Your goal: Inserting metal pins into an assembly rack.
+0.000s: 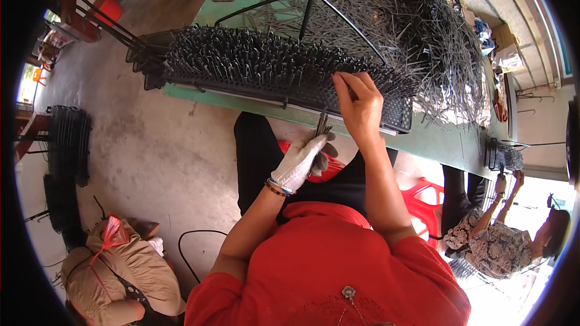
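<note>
A long black perforated rack lies along the near edge of the green table, with dense rows of thin black strips standing up in its holes. My left hand, in a pale glove, is closed round a small bundle of thin black strips just in front of the rack. Bare, my right hand reaches over the rack's right part, its thumb and fingertips pinched together at the standing strips. Whatever is between those fingertips is too small to make out.
Behind the rack spreads a heap of loose black strips. Black metal rods rise over the rack. A co-worker sits at right by another rack; a person in beige is at lower left. Stacked black racks stand left.
</note>
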{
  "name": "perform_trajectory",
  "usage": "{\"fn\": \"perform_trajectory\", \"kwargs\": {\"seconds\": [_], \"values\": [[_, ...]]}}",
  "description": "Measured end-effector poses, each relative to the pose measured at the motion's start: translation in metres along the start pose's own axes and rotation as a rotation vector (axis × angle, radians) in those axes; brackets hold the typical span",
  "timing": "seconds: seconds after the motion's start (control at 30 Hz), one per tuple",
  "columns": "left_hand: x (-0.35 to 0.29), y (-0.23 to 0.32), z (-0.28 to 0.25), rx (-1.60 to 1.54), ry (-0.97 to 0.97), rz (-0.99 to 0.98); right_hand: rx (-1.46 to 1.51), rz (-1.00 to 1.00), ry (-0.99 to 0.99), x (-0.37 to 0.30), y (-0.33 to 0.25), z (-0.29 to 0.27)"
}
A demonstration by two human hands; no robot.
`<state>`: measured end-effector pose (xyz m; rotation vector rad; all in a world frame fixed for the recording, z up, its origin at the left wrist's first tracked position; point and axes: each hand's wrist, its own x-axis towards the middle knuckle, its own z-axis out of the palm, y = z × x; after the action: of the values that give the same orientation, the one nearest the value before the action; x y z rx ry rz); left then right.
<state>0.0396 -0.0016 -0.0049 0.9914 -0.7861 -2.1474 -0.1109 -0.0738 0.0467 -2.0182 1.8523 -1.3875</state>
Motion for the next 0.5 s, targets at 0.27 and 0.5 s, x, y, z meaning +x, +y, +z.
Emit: {"fn": "perform_trajectory", "kwargs": {"seconds": [0.27, 0.5], "values": [[0.001, 0.006, 0.007, -0.040, -0.081, 0.037, 0.342, 0.303, -0.438, -0.027, 0.012, -0.026], [0.003, 0.005, 0.013, 0.096, -0.055, 0.007, 0.480, 0.573, -0.362, -0.029, 0.020, -0.032]]}}
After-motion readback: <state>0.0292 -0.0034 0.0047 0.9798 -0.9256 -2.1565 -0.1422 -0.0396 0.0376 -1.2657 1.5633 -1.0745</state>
